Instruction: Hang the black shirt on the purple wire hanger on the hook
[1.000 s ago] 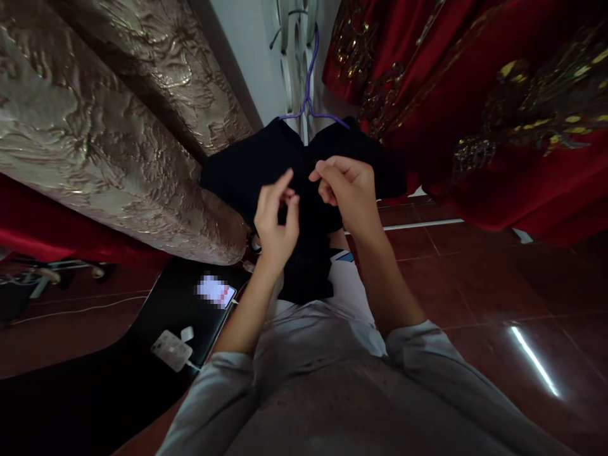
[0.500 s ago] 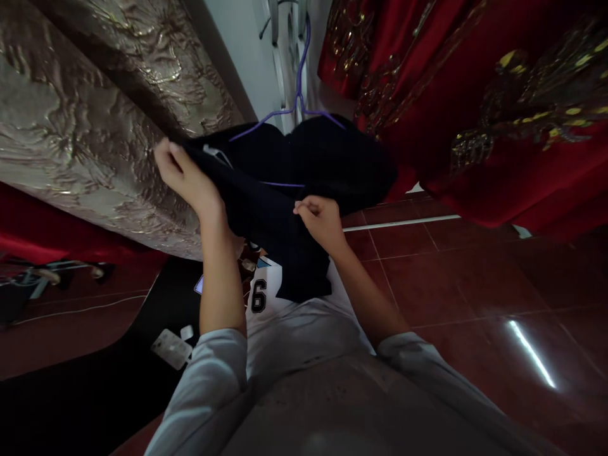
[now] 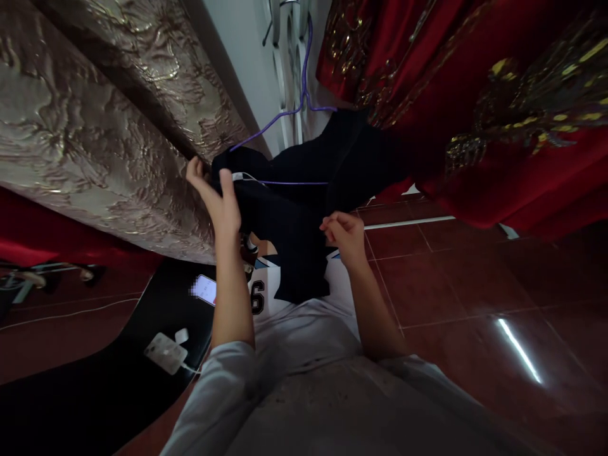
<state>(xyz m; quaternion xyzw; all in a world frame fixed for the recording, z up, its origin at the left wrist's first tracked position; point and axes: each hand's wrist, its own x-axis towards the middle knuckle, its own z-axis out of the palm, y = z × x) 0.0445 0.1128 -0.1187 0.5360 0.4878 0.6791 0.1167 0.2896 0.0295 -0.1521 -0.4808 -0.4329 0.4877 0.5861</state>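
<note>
A dark navy garment [image 3: 294, 215] hangs on a purple wire hanger [image 3: 304, 95], its lower part draped down over my white shorts. My left hand [image 3: 219, 201] is at the garment's left side, thumb and fingers spread apart. Close to that hand, a white tag or string [image 3: 244, 176] shows on the cloth. Fingertips pinched together, my right hand [image 3: 348, 237] is at the garment's right edge and seems to grip it. The hanger's lower bar runs across the opening of the cloth, and its right arm goes under the fabric.
Pale embossed curtain-like fabric [image 3: 118, 126] hangs at left; red sequined cloth [image 3: 427, 126] hangs at right. The hanger hooks onto a metal rack [image 3: 284, 57]. On a black bench [image 3: 142, 304] lie a white phone [image 3: 165, 353] with a cable, a small white case [image 3: 181, 335] and a lit phone [image 3: 206, 289].
My left hand has let go of the garment's edge, opened, and moved right. My right hand has shifted right and slightly down. The hanger has tilted, its left end lower.
</note>
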